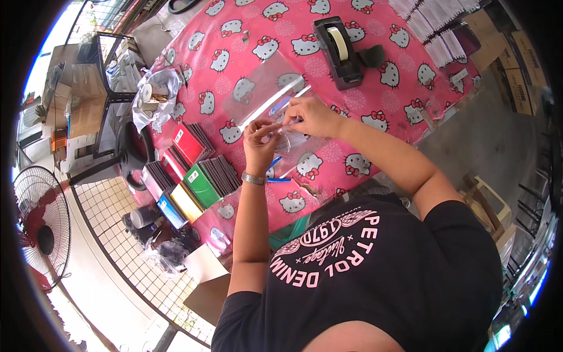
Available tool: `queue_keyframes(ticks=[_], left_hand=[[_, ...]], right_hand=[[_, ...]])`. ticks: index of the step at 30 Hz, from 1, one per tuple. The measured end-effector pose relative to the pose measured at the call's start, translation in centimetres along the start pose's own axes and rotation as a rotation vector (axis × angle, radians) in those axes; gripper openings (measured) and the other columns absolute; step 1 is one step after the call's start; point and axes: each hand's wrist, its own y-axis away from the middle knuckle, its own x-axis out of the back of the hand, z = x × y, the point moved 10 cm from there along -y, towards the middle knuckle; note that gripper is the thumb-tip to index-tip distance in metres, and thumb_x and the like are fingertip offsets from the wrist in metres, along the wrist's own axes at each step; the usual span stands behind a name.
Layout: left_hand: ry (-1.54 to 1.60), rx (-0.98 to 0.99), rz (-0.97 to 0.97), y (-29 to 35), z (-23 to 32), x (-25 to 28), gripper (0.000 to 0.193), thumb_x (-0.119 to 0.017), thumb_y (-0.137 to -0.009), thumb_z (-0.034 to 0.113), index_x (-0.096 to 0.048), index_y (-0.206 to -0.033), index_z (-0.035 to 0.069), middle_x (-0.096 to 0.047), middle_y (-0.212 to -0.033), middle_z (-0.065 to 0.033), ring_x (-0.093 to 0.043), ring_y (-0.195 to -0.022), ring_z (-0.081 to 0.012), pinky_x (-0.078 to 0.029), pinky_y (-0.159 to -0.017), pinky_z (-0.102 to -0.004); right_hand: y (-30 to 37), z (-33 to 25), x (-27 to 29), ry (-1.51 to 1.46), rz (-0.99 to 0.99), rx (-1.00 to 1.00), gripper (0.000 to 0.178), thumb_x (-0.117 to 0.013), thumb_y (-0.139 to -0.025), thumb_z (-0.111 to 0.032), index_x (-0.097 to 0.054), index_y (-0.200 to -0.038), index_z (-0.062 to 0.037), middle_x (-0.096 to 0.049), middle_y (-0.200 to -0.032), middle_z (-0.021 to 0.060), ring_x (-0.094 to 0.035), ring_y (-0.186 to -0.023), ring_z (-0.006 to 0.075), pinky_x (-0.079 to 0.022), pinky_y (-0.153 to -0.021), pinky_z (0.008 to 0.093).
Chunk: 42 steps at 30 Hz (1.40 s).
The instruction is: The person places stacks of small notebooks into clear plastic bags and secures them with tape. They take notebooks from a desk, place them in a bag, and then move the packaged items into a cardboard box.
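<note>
Above the near half of a table with a pink patterned cover [325, 154], my two hands meet, fingertips almost touching. My left hand [262, 138], with a metal watch band at the wrist, pinches the edge of a clear plastic sleeve [288, 141]. Fingers closed, my right hand [311, 117] grips the same sleeve from the right. Whatever is inside the sleeve is partly hidden by glare and fingers. Two blue pen-like sticks [278, 180] lie just below my hands. Beyond them, clear plastic sheets [253, 88] lie flat, with a blue strip showing near my right hand.
A black tape dispenser [343, 67] stands beyond my right hand. Left of my left forearm are stacks of spiral notebooks [199, 185] in several colours. A white plastic bag [157, 97] sits at the left table edge. White bundles [431, 29] lie far right; a fan [44, 229] stands left.
</note>
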Motion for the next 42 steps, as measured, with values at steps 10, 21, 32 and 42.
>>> queue_keyframes(ticks=[10,21,32,42], left_hand=[[-0.292,-0.321,-0.259,3.9,6.4,0.0,0.048,-0.071,-0.071,0.004,-0.061,-0.117,0.005,-0.06,-0.112,-0.0145,-0.061,-0.099,-0.0317,-0.051,-0.086,-0.0375],[-0.116,-0.045,0.187,4.5,0.9,0.4,0.012,-0.08,-0.066,0.005,-0.072,-0.076,0.006,-0.055,-0.096,-0.0053,-0.055,-0.089,-0.0206,-0.048,-0.076,-0.0325],[-0.523,0.248,-0.037,1.4,0.9,0.4,0.031,-0.082,-0.058,0.033,-0.072,-0.079,0.012,-0.064,-0.109,0.0019,-0.041,-0.117,-0.0221,-0.022,-0.096,-0.0433],[-0.407,0.173,-0.135,-0.1,0.6,0.5,0.044,-0.084,-0.056,0.028,-0.073,-0.096,0.015,-0.068,-0.104,-0.0005,-0.048,-0.11,-0.0226,-0.028,-0.097,-0.0403]], right_hand=[[5.3,-6.7,1.4,0.184,-0.064,0.505,0.034,-0.071,-0.07,-0.013,-0.066,-0.102,-0.0041,-0.061,-0.098,0.0085,-0.059,-0.089,0.0262,-0.049,-0.078,0.0379],[4.9,-3.0,-0.7,0.282,0.289,0.111,0.011,-0.07,-0.074,-0.02,-0.065,-0.075,-0.0104,-0.052,-0.098,0.0015,-0.049,-0.098,0.0236,-0.036,-0.083,0.0456],[3.8,2.3,9.1,0.129,0.501,-0.084,0.021,-0.068,-0.081,-0.029,-0.072,-0.083,-0.0086,-0.058,-0.111,0.0105,-0.051,-0.1,0.0283,-0.04,-0.086,0.04],[9.5,14.7,12.4,-0.491,0.761,-0.447,0.013,-0.064,-0.089,-0.018,-0.063,-0.09,-0.0046,-0.059,-0.079,-0.0005,-0.054,-0.069,0.0102,-0.043,-0.064,0.025]])
